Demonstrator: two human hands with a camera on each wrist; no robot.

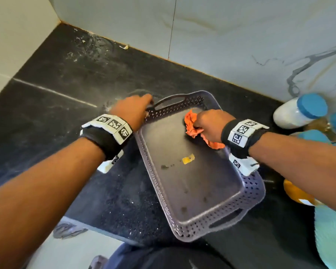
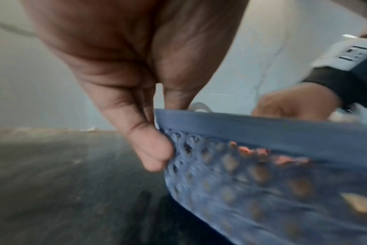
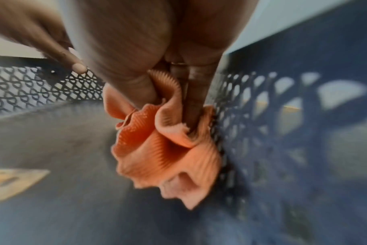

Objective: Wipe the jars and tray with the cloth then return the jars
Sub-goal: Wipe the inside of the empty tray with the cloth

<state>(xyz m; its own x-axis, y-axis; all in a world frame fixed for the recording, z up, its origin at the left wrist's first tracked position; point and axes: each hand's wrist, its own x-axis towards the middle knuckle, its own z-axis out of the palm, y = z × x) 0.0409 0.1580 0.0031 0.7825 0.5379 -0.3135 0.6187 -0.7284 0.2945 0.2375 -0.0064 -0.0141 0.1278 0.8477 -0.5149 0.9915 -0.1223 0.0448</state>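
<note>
A purple-blue perforated tray [image 1: 254, 193] lies tilted on the black counter, with no jars in it. My left hand [image 1: 136, 109] grips its far left corner, thumb on the lattice wall [image 2: 220, 165] and fingers over the rim. My right hand [image 1: 208, 123] holds a bunched orange cloth [image 1: 192, 125] and presses it on the tray floor near the far right wall [image 3: 272, 132]; the cloth [image 3: 161, 145] is pinched between thumb and fingers. A yellow sticker [image 1: 188, 159] and dark spots mark the tray floor. Blue-lidded jars [image 1: 299, 111] stand at the right.
The marble wall [image 1: 241, 35] runs behind the counter, close to the tray's far end. White smears and crumbs lie on the counter [image 1: 81, 61] at the far left. An orange object [image 1: 297, 193] and a teal towel [image 1: 330, 233] sit at the right edge.
</note>
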